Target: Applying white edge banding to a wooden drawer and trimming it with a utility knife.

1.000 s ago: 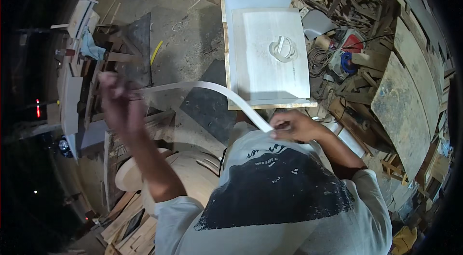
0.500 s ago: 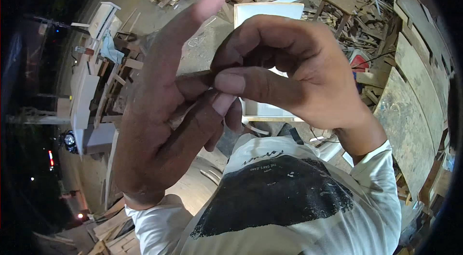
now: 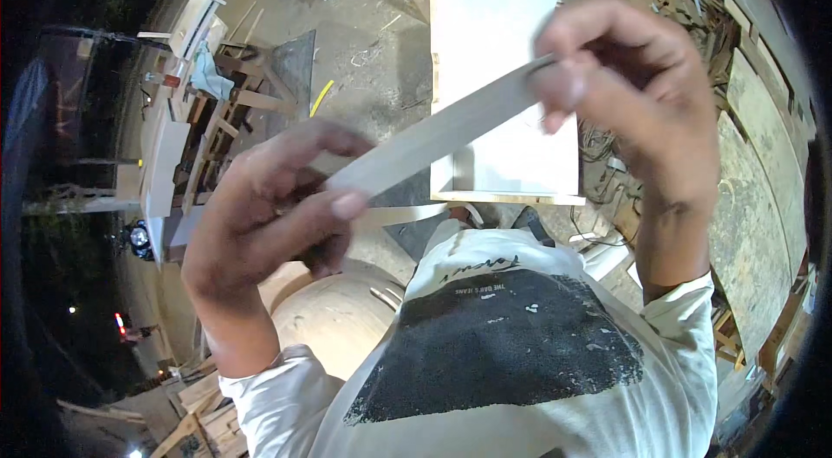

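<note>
A flat, pale strip [image 3: 442, 130] is stretched between the two hands, slanting upward from the left one to the right one. The left hand [image 3: 243, 220] grips its lower end, thumb along the near side and fingers curled behind; the right hand [image 3: 654, 107], somewhat blurred, pinches the higher end between thumb and fingers. Just below and right of the left hand runs another pale length [image 3: 403, 214]; whether it belongs to the same strip I cannot tell. Beyond the strip, partly covered by the right hand, is a white box-like piece [image 3: 520, 165]. Below and between the hands, the white shirt [image 3: 555, 419] carries a dark printed block [image 3: 494, 354], with dark script lettering above it and a small line of light capitals near its upper edge.
</note>
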Demonstrator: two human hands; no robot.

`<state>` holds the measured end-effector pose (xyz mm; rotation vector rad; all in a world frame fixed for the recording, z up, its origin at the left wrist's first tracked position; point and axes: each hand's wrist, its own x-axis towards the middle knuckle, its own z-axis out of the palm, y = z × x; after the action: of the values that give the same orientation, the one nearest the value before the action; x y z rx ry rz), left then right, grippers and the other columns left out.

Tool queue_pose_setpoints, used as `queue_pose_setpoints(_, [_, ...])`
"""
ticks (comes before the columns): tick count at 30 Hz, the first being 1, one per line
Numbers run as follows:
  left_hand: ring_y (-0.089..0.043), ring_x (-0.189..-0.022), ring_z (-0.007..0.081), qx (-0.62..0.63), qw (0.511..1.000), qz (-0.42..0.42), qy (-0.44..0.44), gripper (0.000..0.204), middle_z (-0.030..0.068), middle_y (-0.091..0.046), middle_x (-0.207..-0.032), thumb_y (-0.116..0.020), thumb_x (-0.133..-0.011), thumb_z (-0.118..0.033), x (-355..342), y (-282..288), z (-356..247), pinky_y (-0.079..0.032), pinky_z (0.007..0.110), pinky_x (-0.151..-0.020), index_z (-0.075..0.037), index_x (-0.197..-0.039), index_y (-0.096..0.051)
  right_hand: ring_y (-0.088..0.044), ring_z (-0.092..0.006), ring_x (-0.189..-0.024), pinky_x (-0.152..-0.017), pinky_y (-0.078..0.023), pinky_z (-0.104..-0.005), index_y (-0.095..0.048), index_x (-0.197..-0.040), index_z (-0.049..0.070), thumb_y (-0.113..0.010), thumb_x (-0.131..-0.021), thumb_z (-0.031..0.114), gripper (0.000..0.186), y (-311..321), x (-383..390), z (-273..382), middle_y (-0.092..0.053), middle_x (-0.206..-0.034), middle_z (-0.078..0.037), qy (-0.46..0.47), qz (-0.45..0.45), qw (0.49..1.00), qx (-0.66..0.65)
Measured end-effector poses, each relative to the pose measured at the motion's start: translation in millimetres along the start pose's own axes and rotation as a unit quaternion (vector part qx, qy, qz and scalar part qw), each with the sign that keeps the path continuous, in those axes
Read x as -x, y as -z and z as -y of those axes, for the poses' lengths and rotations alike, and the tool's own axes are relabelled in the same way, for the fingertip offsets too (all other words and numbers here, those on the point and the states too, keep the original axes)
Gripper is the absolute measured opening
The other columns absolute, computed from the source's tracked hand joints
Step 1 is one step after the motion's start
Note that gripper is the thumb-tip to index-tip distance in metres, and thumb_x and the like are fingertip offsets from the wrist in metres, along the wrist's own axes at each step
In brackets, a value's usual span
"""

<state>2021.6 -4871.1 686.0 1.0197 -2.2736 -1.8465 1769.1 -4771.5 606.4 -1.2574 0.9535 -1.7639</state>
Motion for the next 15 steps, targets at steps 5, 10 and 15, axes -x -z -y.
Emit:
queue_pose_setpoints(5, [-0.052, -0.048, 0.0075, -0.012, 0.987, 0.044, 0.153, 0.023, 0.0008, -0.055, -0.058, -0.06, -0.093, -0.023, -14, 37, 103, -0.039, 0.023, -0.042, -0.002, -0.085, -0.059, -0.058, -0.0115, -0.071, -0.069, -0.049, -0.0257, -0.062, -0.095, 0.004, -0.066, -0.087, 0.018, 0.017, 104, 63, -63, -0.06, -0.08, -0.003, -0.145, -0.192, 0.969, 0.059])
queue_pose_setpoints(10, [-0.052, -0.047, 0.0084, -0.04, 0.966, 0.164, 0.194, 0.029, 0.0013, -0.055, -0.058, -0.057, -0.095, -0.028, -71, 3, 254, -0.041, 0.026, -0.042, -0.003, -0.081, -0.059, -0.059, -0.012, -0.07, -0.068, -0.049, -0.0245, -0.059, -0.094, 0.007, -0.059, -0.092, 0.013, 0.007, 161, 207, -203, -0.06, -0.08, -0.002, -0.301, -0.281, 0.911, 0.007])
queue_pose_setpoints(15, [-0.055, -0.047, 0.0116, -0.092, 0.959, 0.193, 0.186, 0.031, 0.0056, -0.061, -0.061, -0.058, -0.093, -0.025, -116, -13, 385, -0.044, 0.029, -0.045, -0.001, -0.074, -0.058, -0.062, -0.0125, -0.074, -0.069, -0.054, -0.0279, -0.057, -0.094, 0.009, -0.06, -0.092, 0.016, 0.008, 143, 314, -302, -0.062, -0.083, -0.002, -0.356, -0.41, 0.84, -0.013])
